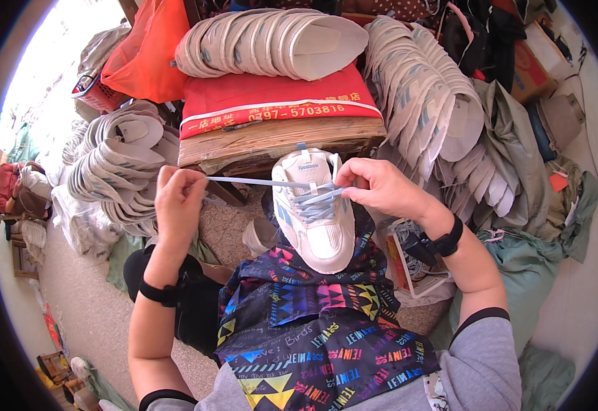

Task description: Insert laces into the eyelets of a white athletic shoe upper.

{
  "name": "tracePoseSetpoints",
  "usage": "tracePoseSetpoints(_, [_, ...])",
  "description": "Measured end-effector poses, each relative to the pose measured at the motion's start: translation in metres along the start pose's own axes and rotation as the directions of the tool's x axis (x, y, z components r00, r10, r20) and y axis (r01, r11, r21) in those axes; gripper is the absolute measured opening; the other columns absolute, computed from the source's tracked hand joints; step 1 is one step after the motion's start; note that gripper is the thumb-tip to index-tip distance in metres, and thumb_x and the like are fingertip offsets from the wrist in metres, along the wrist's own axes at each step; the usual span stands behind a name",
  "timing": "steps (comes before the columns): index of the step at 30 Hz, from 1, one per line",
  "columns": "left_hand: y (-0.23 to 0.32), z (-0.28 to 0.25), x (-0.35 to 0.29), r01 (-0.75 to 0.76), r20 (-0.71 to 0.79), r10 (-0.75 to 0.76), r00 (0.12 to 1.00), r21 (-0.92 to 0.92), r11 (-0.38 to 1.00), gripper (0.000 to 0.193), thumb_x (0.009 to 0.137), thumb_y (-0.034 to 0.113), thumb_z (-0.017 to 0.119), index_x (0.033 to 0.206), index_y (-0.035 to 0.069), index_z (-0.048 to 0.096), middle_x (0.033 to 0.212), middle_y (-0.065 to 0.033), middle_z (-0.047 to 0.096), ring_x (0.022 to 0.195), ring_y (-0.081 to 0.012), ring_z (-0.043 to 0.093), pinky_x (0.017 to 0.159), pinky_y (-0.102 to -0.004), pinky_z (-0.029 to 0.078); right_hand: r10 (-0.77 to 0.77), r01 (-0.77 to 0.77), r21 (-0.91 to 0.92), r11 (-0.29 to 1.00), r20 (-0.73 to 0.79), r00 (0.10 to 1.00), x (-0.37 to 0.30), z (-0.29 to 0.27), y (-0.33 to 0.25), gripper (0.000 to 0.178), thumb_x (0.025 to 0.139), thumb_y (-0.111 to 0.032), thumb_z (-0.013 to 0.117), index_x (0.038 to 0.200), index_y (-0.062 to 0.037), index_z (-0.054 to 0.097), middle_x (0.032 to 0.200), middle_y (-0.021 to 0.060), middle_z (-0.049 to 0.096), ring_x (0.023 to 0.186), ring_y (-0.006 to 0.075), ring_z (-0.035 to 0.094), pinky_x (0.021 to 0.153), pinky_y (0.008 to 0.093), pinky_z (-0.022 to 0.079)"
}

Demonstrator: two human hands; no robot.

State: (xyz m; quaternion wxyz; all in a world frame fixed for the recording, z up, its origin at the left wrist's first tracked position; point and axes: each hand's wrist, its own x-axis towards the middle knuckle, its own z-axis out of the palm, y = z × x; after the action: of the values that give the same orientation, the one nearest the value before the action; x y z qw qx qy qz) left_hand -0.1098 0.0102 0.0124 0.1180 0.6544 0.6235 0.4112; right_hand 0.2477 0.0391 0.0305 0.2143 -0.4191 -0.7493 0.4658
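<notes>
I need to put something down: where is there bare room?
Floor below the left pile of shoe uppers, outside the left forearm; also a narrow strip of red cloth before the far stack. The right is crowded: another stack, a green sack.

Reaches forward from the lower edge with the left arm and right arm, both bent at the elbow and bare along the forearm. Holds the left hand nearly upright, pinching with thumb and fingers. Angles the right hand inward, pinching likewise. Holds both hands well apart, at much the same height in view, facing each other.
</notes>
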Motion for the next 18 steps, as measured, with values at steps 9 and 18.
tracePoseSetpoints(9, [-0.013,0.001,-0.001,-0.019,-0.104,0.054,0.993,0.309,0.951,0.018,0.081,0.009,0.072,0.098,0.007,0.066,0.1,-0.0112,0.052,0.076,-0.0248,0.057,0.071,-0.0364,0.05,-0.329,0.262,-0.416,0.871,-0.099,0.939,0.011,0.012,-0.002,0.016,0.084,-0.009,0.066,0.098,-0.0034,0.06,0.091,0.0103,0.056,0.077,0.0263,0.061,0.069,0.0356,0.051])
tracePoseSetpoints(18, [0.075,0.077,-0.014,-0.402,0.215,0.403,0.89,-0.05,0.914,0.011,0.076,0.009,0.076,0.082,0.005,0.067,0.092,-0.0096,0.051,0.077,-0.0274,0.058,0.067,-0.0364,0.051,-0.326,0.21,-0.542,0.813,-0.126,0.937,0.016,0.027,-0.01,0.011,0.09,-0.013,0.061,0.096,-0.0044,0.056,0.081,0.0087,0.06,0.069,0.0309,0.062,0.065,0.0392,0.052])
